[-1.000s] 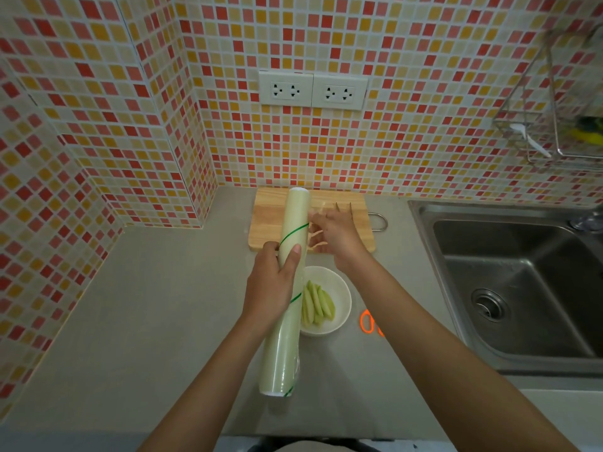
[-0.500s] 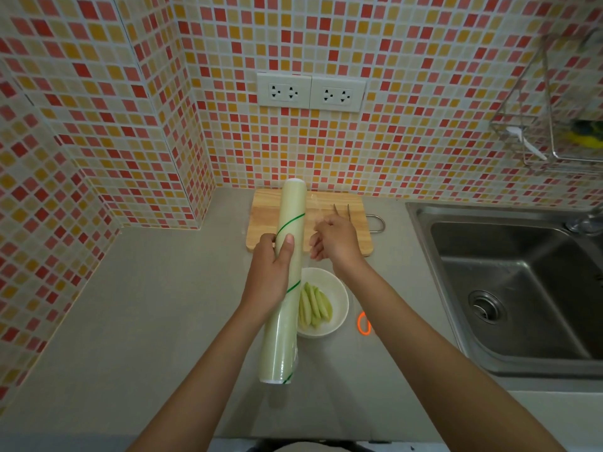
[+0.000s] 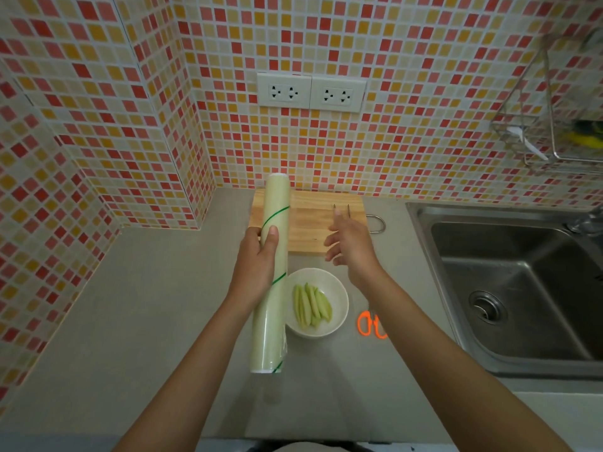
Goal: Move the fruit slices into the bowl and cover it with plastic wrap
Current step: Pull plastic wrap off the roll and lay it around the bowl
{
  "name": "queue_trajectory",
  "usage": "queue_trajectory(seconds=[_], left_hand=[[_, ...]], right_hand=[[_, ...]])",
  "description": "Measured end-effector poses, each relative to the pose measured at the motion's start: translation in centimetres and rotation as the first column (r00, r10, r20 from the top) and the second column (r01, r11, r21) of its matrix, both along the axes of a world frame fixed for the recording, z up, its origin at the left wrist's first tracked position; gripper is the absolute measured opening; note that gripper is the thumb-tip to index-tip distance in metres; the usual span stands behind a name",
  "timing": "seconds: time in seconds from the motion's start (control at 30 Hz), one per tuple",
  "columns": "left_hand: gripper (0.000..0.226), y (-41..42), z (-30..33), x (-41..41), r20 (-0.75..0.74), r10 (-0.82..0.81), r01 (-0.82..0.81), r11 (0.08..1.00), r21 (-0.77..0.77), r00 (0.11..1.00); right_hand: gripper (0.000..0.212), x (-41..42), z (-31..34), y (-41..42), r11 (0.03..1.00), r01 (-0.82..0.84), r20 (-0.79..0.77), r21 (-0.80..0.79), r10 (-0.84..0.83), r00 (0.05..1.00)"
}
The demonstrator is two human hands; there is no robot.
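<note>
A white bowl (image 3: 341,290) sits on the grey counter in front of the wooden cutting board (image 3: 308,223). Several pale green fruit slices (image 3: 311,305) lie inside it. My left hand (image 3: 257,265) grips a long roll of plastic wrap (image 3: 272,288) around its middle and holds it lengthwise just left of the bowl, above the counter. My right hand (image 3: 349,243) hovers over the front right part of the board with its fingers spread. I see no film stretched between the roll and that hand. The bowl is uncovered.
Two thin metal prongs (image 3: 341,211) stick out past my right hand on the board. Orange-handled scissors (image 3: 370,324) lie right of the bowl, partly under my right forearm. A steel sink (image 3: 509,288) is at the right, with tiled walls behind and to the left.
My right hand has left the roll and moved right, and its fingers have spread. My left hand keeps hold of the roll, which has barely shifted.
</note>
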State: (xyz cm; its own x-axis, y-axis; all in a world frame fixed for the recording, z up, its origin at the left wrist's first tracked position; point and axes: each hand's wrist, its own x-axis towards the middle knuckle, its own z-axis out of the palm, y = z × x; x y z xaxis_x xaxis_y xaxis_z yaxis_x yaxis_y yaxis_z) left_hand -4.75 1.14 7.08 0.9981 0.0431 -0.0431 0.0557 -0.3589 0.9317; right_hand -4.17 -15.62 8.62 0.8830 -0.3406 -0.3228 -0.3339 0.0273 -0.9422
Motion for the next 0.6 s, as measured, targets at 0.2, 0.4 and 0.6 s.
queue_trajectory(seconds=[0.2, 0.4, 0.6], left_hand=[[0.03, -1.1, 0.3, -0.8, 0.016, -0.076, 0.077, 0.997, -0.022, 0.997], [0.029, -1.3, -0.1, -1.3, 0.009, -0.084, 0.084, 0.996, 0.0, 0.996], [0.03, -1.2, -0.2, -1.4, -0.01, -0.051, 0.051, 0.998, -0.023, 0.999]], right_hand=[[0.039, 1.0, 0.4, 1.7, 0.91, -0.137, -0.079, 0.392, 0.182, 0.98], [0.01, 2.6, 1.1, 1.8, 0.895, -0.069, -0.038, 0.441, 0.095, 0.995], [0.029, 1.9, 1.2, 2.6, 0.968, -0.004, 0.0, 0.252, 0.004, 1.0]])
